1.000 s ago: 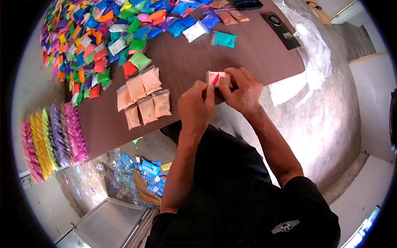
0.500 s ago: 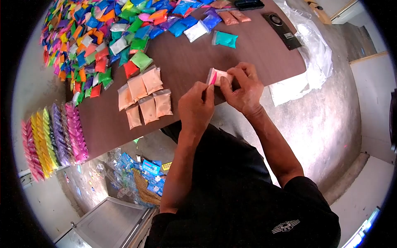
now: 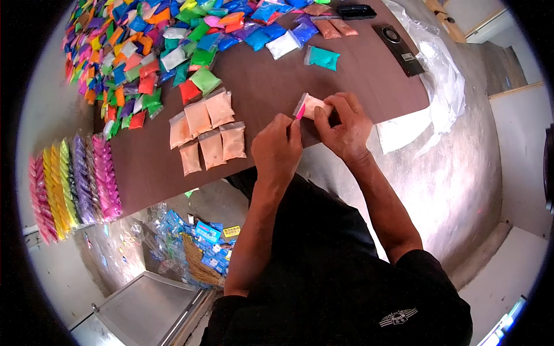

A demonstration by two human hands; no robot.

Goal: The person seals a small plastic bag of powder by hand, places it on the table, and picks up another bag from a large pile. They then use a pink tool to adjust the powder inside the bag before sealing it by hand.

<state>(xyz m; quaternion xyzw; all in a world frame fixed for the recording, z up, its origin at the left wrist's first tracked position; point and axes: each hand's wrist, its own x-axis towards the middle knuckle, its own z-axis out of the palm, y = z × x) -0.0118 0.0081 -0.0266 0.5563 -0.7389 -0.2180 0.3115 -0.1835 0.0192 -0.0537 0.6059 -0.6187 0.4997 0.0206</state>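
A small peach-coloured packet (image 3: pixel 312 106), clear along its left edge, is held above the table near its front edge. My right hand (image 3: pixel 346 127) pinches the packet's right end between thumb and fingers. My left hand (image 3: pixel 278 147) is closed at the lower left corner, its thumb and forefinger pinching a thin pink piece (image 3: pixel 300 112) that lies against the clear edge. What kind of thing the pink piece is, I cannot make out. To the left of my left hand, several similar peach packets (image 3: pixel 210 146) lie in two rows on the brown table (image 3: pixel 259 86).
A large heap of coloured packets (image 3: pixel 133 57) covers the table's far left. Twisted coloured packs (image 3: pixel 104 179) line its left end. A teal packet (image 3: pixel 322 58) and a dark box-like object (image 3: pixel 397 49) lie farther back. Clear plastic sheeting (image 3: pixel 444 75) hangs at the right edge.
My right hand's grip now sits farther toward the packet's right end, leaving more of it showing. The pink piece remains at the clear edge. The whole view has shifted slightly.
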